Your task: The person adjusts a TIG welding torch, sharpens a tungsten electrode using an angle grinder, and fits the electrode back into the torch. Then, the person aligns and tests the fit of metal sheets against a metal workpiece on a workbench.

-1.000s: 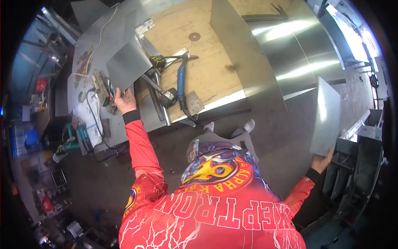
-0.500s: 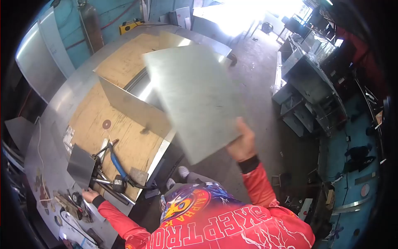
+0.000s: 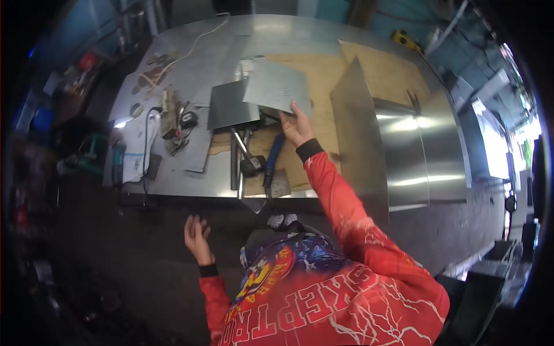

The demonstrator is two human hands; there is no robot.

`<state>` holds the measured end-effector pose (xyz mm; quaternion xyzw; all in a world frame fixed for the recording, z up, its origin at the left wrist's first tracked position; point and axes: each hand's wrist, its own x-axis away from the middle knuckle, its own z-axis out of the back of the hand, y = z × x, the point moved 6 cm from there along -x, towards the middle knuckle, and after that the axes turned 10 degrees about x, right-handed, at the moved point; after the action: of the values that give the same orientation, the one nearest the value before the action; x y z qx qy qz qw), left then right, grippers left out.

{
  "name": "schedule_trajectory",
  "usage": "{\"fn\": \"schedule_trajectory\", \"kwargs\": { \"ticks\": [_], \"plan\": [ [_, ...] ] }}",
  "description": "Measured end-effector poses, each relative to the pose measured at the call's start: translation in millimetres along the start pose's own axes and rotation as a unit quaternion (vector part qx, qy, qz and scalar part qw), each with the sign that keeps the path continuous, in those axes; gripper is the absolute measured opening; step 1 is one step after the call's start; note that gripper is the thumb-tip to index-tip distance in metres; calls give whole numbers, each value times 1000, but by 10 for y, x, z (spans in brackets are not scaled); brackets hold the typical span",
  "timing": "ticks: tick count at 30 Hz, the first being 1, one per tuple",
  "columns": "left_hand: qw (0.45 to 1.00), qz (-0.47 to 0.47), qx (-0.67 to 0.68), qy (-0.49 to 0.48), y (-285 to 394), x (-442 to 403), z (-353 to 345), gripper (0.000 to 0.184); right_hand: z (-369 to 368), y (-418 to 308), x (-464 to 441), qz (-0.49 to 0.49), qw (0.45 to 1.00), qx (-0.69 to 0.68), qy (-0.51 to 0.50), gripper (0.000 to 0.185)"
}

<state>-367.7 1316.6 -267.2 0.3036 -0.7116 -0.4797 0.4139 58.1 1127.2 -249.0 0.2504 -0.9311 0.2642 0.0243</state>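
My right hand (image 3: pixel 298 128): fingers clamped on near edge of pale metal sheet (image 3: pixel 277 85), flat, smooth, small dark marks unreadable. Sheet over plywood (image 3: pixel 320 78), overlapping darker sheet (image 3: pixel 232 106) in view; contact, cannot tell. My left hand (image 3: pixel 199 239): empty, fingers loosely curled, slightly apart, open floor (image 3: pixel 156 236) around it, short of bench (image 3: pixel 254 29) edge. Upside-down "SKEPTRO" across my red shirt (image 3: pixel 346 314). Blue handle (image 3: pixel 274 153) below right hand.

held sheet (image 3: pixel 277 85): smooth metal, dull sheen. darker sheet (image 3: pixel 232 106): smooth, matt metal. board (image 3: pixel 322 86): matt wood. wide panel (image 3: pixel 404 158): glossy metal, bright streaks. sleeve (image 3: pixel 340 196): cloth.
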Motion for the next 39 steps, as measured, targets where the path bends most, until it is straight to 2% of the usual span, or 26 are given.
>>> {"fn": "schedule_trajectory", "kwargs": {
  "ticks": [4,6,7,9,10,11,12,13,14,15,16,17,18,19,22,24,26,27,30,31,33,39],
  "plan": [
    [989,36,-6,145,-424,724,1081,39,345,58,-1117,-3,1000,-10,4,28],
    [980,34,-18,195,-531,1030,1323,38,476,-11,-1682,-11,1000,9,-11,37],
    [975,49,-15,217,-592,1210,1409,36,436,-10,-1757,-23,1000,3,-11,37],
    [967,69,-30,241,-607,1500,1513,35,518,-35,-1681,-45,997,50,47,49],
    [966,92,-29,239,-651,1550,1502,34,628,129,-1749,-90,995,44,24,59],
    [966,115,-21,230,-713,1533,1441,34,476,259,-1491,-100,987,3,124,59],
    [966,126,-28,222,-736,1493,1373,34,623,460,-1534,-156,987,27,40,49],
    [969,133,-33,207,-730,1418,1274,34,346,465,-1127,-72,996,39,-48,39],
    [977,126,-40,167,-677,1320,1130,34,78,518,-718,-33,997,10,-72,33],
    [984,118,-49,122,-610,1217,994,35,182,838,-610,-134,962,-178,-157,29],
    [986,125,-60,95,-545,1094,886,35,-7,790,-52,-95,975,-139,-148,25],
    [990,124,-63,40,-466,933,726,35,-315,700,531,-6,990,-52,-132,24],
    [990,125,-66,-18,-382,790,563,36,-326,770,954,-29,998,-8,-63,21],
    [986,134,-81,-54,-317,646,426,36,-428,775,1463,-75,994,37,-70,22],
    [962,129,-127,-204,-122,253,-4,37,-607,530,2735,-145,945,233,-177,41],
    [942,122,-143,-277,-33,112,-324,37,-452,266,3378,-111,912,349,-183,41],
    [916,104,-147,-359,14,48,-682,38,-264,-107,3985,-60,905,411,-87,41],
    [902,101,-144,-394,13,70,-856,38,-146,-270,4263,3,904,426,-36,40],
    [872,109,-128,-459,-55,355,-1359,39,196,-677,5198,94,875,444,172,36],
    [866,117,-109,-473,-123,475,-1543,39,329,-781,5438,127,864,440,210,36],
    [849,152,-88,-498,-201,975,-1805,37,471,-922,5962,199,856,386,281,33],
    [697,212,-151,-668,-739,2424,-2122,34,997,-1207,6754,276,840,304,354,28]
  ]
}}
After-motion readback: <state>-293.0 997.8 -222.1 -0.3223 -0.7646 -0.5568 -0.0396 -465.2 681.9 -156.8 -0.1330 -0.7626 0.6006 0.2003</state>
